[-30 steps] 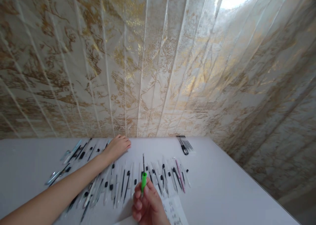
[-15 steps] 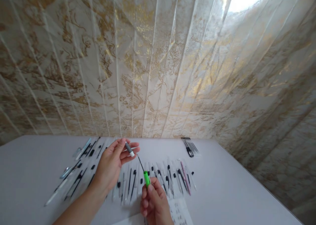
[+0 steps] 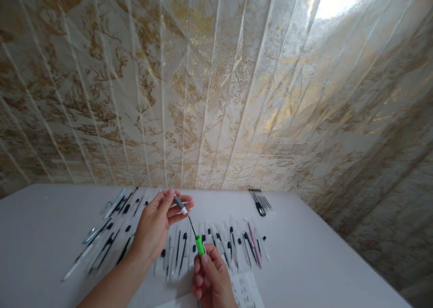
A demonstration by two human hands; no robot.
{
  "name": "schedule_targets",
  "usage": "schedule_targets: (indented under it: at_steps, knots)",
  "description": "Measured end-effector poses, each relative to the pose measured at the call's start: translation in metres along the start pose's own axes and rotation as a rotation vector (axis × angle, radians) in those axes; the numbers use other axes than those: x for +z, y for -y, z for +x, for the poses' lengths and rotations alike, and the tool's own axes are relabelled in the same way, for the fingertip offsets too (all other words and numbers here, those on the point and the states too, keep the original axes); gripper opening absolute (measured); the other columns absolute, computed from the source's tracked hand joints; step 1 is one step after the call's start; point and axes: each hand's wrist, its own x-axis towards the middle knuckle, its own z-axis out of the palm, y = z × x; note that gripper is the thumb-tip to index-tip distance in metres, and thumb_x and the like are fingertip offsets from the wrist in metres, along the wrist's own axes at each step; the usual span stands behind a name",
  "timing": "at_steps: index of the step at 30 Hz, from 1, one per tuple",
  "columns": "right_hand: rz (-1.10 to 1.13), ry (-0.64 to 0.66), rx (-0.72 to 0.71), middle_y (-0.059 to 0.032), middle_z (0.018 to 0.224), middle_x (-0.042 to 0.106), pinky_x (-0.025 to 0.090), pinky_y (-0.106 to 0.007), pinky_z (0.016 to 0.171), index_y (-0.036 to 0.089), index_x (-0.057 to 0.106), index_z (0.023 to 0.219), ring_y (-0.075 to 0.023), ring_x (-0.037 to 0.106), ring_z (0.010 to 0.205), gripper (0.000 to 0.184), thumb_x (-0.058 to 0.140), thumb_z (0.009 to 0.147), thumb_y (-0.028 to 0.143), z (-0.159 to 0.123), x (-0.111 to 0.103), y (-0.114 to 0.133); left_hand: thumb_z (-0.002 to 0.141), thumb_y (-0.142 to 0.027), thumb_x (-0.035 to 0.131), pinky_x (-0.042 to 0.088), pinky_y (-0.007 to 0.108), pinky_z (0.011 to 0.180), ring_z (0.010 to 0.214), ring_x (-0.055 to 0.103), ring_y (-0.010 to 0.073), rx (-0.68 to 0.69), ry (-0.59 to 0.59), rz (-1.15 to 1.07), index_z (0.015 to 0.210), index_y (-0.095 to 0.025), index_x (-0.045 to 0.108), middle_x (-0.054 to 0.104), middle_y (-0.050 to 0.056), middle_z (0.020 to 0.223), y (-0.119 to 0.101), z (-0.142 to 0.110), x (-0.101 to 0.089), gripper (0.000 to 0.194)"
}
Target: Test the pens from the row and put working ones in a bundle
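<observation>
Left hand [image 3: 156,224]: one grey-white piece [image 3: 179,203]. Right hand [image 3: 214,272]: one green barrel [image 3: 200,246].

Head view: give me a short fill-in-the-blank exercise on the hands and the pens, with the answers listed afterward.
1. The right hand grips a pen barrel that is bright ____.
2. The left hand holds a pen part coloured grey and ____.
3. The pink pen lies on the ____-hand side of the right hand.

Missing words: green; white; right.
</observation>
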Motion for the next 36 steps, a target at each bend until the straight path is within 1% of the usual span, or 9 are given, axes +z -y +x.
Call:
schedule_targets:
  at_steps: [6,12,17,20,23,28,31,33,36]
  knots:
    - [-0.008,-0.009,0.004,0.0055,0.059,0.061,0.034,-0.009,0.033,0.017,0.057,0.079,-0.0011,0.041,0.038,0.042,0.088,0.066,0.043,-0.001,0.002,0.001,0.07,-0.054,0.077,0.058,0.026,0.063,0.076,0.074,0.021,0.009,0.013,0.021,0.082,-0.018,0.059,0.078,0.003,0.078,0.0,-0.002,0.0,0.042]
    - [-0.032,-0.026,-0.005,0.0052,0.059,0.061,0.033,-0.009,0.032,0.017,0.057,0.079,-0.0017,0.04,0.039,0.041,0.086,0.068,0.043,0.001,-0.001,-0.002,0.082,-0.054,0.066,0.059,0.03,0.07,0.077,0.073,0.0204,0.043,0.081,0.143,0.084,-0.019,0.059,0.077,0.003,0.08,0.008,-0.008,0.0,0.036]
    - [-0.062,-0.083,-0.063,0.0074,0.054,0.057,0.03,-0.01,0.03,0.018,0.057,0.08,-0.0027,0.039,0.037,0.046,0.09,0.059,0.042,0.005,-0.006,-0.006,0.083,-0.051,0.067,0.059,0.029,0.067,0.075,0.072,0.0204,0.035,0.186,0.267,0.081,-0.02,0.058,0.075,0.003,0.077,0.021,-0.021,0.002,0.032]
    - [-0.099,-0.134,-0.106,0.01,0.051,0.052,0.031,-0.011,0.031,0.018,0.056,0.076,-0.0023,0.038,0.035,0.048,0.092,0.055,0.041,0.005,-0.005,-0.004,0.081,-0.047,0.069,0.059,0.03,0.067,0.077,0.072,0.0214,0.03,0.209,0.276,0.081,-0.02,0.058,0.075,0.003,0.075,0.027,-0.027,0.004,0.029]
    - [-0.151,-0.206,-0.146,0.0101,0.054,0.053,0.031,-0.012,0.031,0.018,0.057,0.076,-0.0023,0.039,0.035,0.051,0.092,0.053,0.046,0.003,-0.006,-0.002,0.081,-0.041,0.071,0.058,0.03,0.071,0.079,0.071,0.0206,0.028,0.218,0.28,0.082,-0.02,0.058,0.075,0.004,0.077,0.029,-0.03,0.006,0.024]
    - [-0.232,-0.268,-0.264,0.0092,0.056,0.055,0.03,-0.013,0.033,0.019,0.056,0.079,-0.0031,0.041,0.036,0.049,0.088,0.06,0.051,-0.002,-0.003,-0.006,0.081,-0.038,0.071,0.056,0.028,0.076,0.081,0.071,0.0191,-0.004,0.193,0.249,0.083,-0.021,0.057,0.075,0.004,0.078,0.029,-0.034,0.006,0.023]
    - [-0.255,-0.319,-0.279,0.0083,0.055,0.056,0.028,-0.012,0.034,0.019,0.054,0.08,-0.0029,0.039,0.036,0.051,0.086,0.061,0.055,-0.005,0.002,-0.006,0.082,-0.038,0.071,0.056,0.027,0.076,0.082,0.071,0.0179,-0.046,0.183,0.215,0.083,-0.02,0.057,0.076,0.003,0.079,0.031,-0.035,0.006,0.023]
    - [-0.3,-0.316,-0.262,0.0077,0.053,0.056,0.025,-0.012,0.035,0.018,0.054,0.079,-0.0027,0.036,0.035,0.052,0.084,0.062,0.058,-0.006,0.004,-0.003,0.081,-0.039,0.072,0.056,0.027,0.077,0.083,0.071,0.0178,-0.07,0.175,0.195,0.085,-0.02,0.058,0.077,0.003,0.08,0.032,-0.034,0.005,0.024]
    - [-0.41,-0.26,-0.25,0.0081,0.047,0.051,0.02,-0.014,0.035,0.017,0.054,0.074,-0.002,0.03,0.033,0.052,0.075,0.069,0.065,-0.006,0.002,0.0,0.079,-0.04,0.074,0.056,0.028,0.078,0.086,0.072,0.0201,-0.097,0.176,0.187,0.086,-0.019,0.06,0.078,0.005,0.082,0.029,-0.033,0.004,0.025]
